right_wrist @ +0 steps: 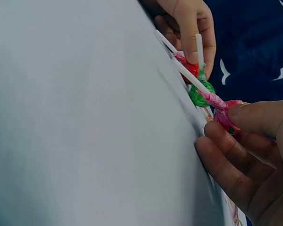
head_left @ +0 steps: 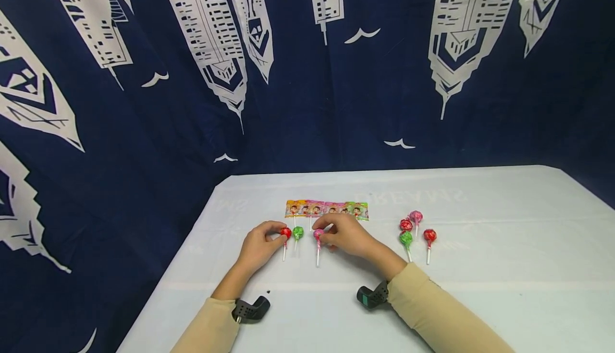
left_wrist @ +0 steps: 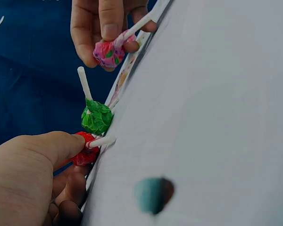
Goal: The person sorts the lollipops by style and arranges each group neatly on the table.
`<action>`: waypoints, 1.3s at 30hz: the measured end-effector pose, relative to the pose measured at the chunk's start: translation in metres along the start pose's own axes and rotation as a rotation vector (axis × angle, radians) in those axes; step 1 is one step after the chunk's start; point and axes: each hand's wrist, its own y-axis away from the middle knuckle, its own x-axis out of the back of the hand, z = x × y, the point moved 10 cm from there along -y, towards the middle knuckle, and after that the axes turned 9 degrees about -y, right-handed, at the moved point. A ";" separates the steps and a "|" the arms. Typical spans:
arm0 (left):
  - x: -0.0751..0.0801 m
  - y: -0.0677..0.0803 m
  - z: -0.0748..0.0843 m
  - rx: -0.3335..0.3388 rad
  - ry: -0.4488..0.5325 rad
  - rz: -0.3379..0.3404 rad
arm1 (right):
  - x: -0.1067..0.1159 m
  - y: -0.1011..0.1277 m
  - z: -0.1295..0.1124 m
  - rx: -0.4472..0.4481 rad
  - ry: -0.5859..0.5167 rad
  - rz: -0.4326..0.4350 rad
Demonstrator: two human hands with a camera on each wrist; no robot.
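My left hand (head_left: 260,245) pinches a red lollipop (head_left: 285,233) by its wrapped head, its white stick pointing toward me. Just right of it a green lollipop (head_left: 298,233) lies with its stick toward me; in the left wrist view the green wrapper (left_wrist: 97,117) sits close against the red one (left_wrist: 86,149). My right hand (head_left: 347,234) holds a pink lollipop (head_left: 318,234) between thumb and fingers, a short gap to the right of the green one. In the right wrist view the pink wrapper (right_wrist: 225,113) shows under the thumb, stick slanting up and left.
Behind the hands lies a row of colourful candy packets (head_left: 300,208), partly covered by my right hand. To the right is a group with a pink lollipop (head_left: 416,216), a green one (head_left: 405,237) and red ones (head_left: 430,235). A small dark speck (head_left: 268,291) marks the white table (head_left: 312,321).
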 end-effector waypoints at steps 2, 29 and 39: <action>0.001 0.000 0.000 -0.002 -0.001 0.003 | -0.004 -0.002 0.001 -0.013 0.002 0.003; 0.002 0.001 0.000 0.008 -0.002 -0.006 | -0.008 -0.010 0.006 -0.049 0.292 0.213; 0.001 0.000 0.000 0.002 0.006 -0.005 | -0.008 -0.009 0.005 -0.030 0.319 0.229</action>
